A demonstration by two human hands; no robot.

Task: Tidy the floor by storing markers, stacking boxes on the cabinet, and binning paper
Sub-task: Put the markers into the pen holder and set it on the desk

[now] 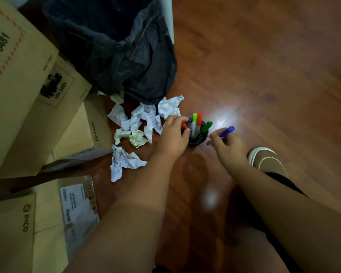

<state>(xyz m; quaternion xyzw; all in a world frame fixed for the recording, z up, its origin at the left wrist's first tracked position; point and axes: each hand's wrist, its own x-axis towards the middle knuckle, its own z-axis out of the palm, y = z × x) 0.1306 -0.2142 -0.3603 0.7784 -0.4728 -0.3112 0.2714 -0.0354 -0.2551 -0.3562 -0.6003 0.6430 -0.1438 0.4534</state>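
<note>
A dark round marker cup (199, 139) stands on the wooden floor with several markers upright in it, among them a yellow-green marker (194, 120), an orange one (199, 118) and a green one (206, 127). My left hand (173, 134) is at the cup's left rim, its fingers closed on a red marker (184, 125). My right hand (227, 143) is just right of the cup and holds a blue marker (227, 131). Several crumpled paper balls (146, 119) lie left of the cup. Cardboard boxes (24, 79) are stacked along the left.
A bin with a black bag (124, 46) stands behind the paper. More boxes with labels lie at the lower left (47, 217). My shoe (268, 160) rests on the floor right of my right hand. Bare wooden floor (274, 66) stretches to the right.
</note>
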